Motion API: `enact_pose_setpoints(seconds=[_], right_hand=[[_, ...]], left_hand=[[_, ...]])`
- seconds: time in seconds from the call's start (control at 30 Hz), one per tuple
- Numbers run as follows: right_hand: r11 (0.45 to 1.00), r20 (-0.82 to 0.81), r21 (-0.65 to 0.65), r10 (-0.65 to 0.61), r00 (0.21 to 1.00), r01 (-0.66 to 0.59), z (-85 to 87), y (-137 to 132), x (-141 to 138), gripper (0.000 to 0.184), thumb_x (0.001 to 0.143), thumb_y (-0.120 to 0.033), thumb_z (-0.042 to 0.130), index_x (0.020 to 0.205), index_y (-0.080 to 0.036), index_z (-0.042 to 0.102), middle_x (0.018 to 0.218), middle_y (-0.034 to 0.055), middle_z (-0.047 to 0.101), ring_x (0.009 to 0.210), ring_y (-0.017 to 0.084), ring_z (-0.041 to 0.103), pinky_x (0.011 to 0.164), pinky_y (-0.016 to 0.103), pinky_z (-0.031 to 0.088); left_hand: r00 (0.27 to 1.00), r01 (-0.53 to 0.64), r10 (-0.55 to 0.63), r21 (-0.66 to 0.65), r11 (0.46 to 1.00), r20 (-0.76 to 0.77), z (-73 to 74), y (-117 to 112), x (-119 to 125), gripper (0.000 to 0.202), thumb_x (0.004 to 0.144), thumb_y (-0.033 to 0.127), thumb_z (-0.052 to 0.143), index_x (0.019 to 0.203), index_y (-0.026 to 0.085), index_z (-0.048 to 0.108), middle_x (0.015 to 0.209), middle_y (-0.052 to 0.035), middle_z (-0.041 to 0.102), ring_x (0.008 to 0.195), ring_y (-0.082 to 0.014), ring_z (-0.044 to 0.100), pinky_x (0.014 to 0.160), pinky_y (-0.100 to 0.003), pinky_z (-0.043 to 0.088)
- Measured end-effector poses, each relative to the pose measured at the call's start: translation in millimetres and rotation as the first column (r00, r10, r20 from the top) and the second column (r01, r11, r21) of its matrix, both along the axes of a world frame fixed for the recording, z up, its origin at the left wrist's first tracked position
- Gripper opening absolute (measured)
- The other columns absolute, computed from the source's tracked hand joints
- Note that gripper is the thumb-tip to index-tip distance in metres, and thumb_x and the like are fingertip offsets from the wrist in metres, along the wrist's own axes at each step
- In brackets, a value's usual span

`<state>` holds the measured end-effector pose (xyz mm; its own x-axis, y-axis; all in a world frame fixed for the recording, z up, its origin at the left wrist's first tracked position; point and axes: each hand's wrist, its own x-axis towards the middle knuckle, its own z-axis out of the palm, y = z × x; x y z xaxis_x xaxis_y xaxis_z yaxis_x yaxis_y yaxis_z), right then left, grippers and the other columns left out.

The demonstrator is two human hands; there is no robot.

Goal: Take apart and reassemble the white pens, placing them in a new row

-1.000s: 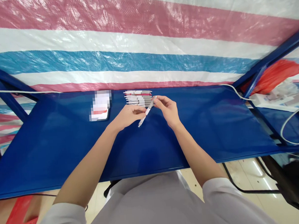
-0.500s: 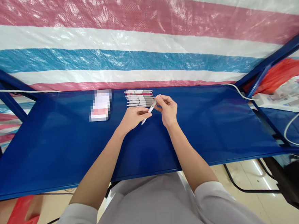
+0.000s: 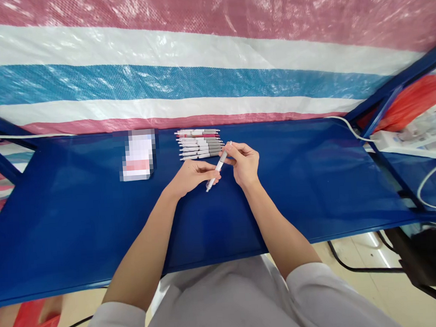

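Observation:
A white pen (image 3: 220,166) with a grey grip slants between my two hands, above the blue table. My left hand (image 3: 193,177) pinches its white barrel between thumb and fingers, and the clip end points down toward me. My right hand (image 3: 245,162) closes its fingertips around the grey end, partly hiding it. Just beyond my hands lies a row of several similar pens (image 3: 199,147), side by side, mostly white and grey with a red one among them.
The blue table (image 3: 96,232) has a blurred-out white and pink item (image 3: 138,156) at the back left. Behind hangs a striped plastic sheet (image 3: 182,81). At right, a red plastic bag (image 3: 423,102) and a white cable (image 3: 350,127) sit by the blue frame.
The pen's clip end has dropped slightly toward me, and more of its white barrel shows. Both hands keep their hold. The view has shifted a little.

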<state>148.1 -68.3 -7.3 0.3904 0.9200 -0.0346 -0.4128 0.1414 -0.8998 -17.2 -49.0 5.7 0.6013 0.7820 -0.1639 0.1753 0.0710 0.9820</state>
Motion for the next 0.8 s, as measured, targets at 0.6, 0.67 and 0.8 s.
enact_pose_setpoints(seconds=[0.6,0.67,0.8], right_hand=[[1.000,0.044,0.009,-0.012,0.999,0.011,-1.4,0,-4,0.025,0.068,-0.040,0.080,0.084,-0.023,0.070,0.082,-0.0019,0.074,0.076,0.017,0.074,0.068,0.032,0.064],[1.000,0.042,-0.008,0.001,0.999,-0.001,-2.2,1,-4,0.025,0.067,-0.039,0.081,0.084,-0.023,0.071,0.083,-0.0022,0.074,0.077,0.016,0.073,0.068,0.031,0.064],[0.999,0.012,-0.026,0.030,0.999,-0.030,-2.2,1,-2,0.022,0.069,-0.036,0.079,0.085,-0.022,0.074,0.081,-0.0017,0.074,0.075,0.015,0.072,0.066,0.029,0.063]], left_hand=[[0.989,-0.146,0.145,0.064,0.987,0.021,-13.5,-5,4,0.034,0.074,0.041,0.079,0.099,0.018,0.076,0.079,-0.0042,0.074,0.071,-0.0179,0.068,0.067,-0.029,0.054],[0.983,-0.183,0.184,0.109,0.977,-0.004,-14.8,-5,4,0.034,0.075,0.041,0.077,0.099,0.018,0.076,0.076,-0.0032,0.073,0.071,-0.0178,0.067,0.067,-0.028,0.054],[0.991,-0.135,0.135,0.044,0.990,0.003,-13.2,-4,1,0.032,0.080,0.043,0.072,0.100,0.017,0.076,0.082,-0.0055,0.075,0.075,-0.0192,0.070,0.071,-0.030,0.056]])
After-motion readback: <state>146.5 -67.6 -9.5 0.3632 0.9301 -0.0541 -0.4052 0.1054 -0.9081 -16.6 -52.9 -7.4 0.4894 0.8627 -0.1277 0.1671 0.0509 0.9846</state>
